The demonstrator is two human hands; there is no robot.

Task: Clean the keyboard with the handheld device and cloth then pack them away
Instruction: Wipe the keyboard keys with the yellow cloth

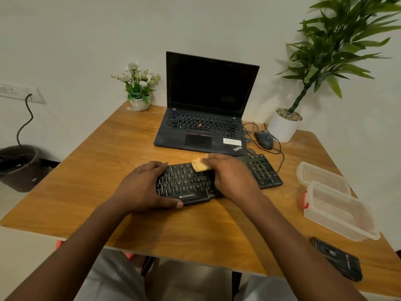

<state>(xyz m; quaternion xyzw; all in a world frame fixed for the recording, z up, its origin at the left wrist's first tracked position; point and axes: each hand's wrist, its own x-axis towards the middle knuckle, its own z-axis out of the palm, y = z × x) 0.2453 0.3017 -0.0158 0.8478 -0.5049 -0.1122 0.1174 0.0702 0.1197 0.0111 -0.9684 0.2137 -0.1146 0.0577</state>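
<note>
**Placement, and my reading of why**
- Surface (104,153): wooden, carries everything below.
- Laptop (208,101): open, screen dark, at the far side behind the work. I judge it is parked there to leave me the near area.
- Keyboard (186,185): black, just in front of the laptop and angled a little. This is the thing being cleaned.
- Plastic box (338,216): clear, red latch, standing open well to my right. Probably waiting for pack-away.
- Handheld device (338,259): black, lying near the front right edge, touched by neither hand. It seems set aside while the cloth is in use.
- Left hand (143,187): clamped on the keyboard's left end, thumb along the front edge and fingers over the back. This is a brace, so the board cannot slide under wiping pressure.
- Right hand (230,177): closed on the cloth, pressing it down on the upper key rows.
- The two hands are apart, one at each side of the board.
- Cloth (200,165): yellow and bunched, showing at the left of my right hand. Bunching gives a firm pad for the gaps between keys.

**Writing**
- "ThinkPad" on the laptop's palm rest, lower right. A white sticker beside it is unreadable.
- "ZEBRONICS" in white on the keyboard's front lip.
- The device has pale lettering, too small to read.

Step in hand is the cloth wipe. Packing is not yet begun.
</note>
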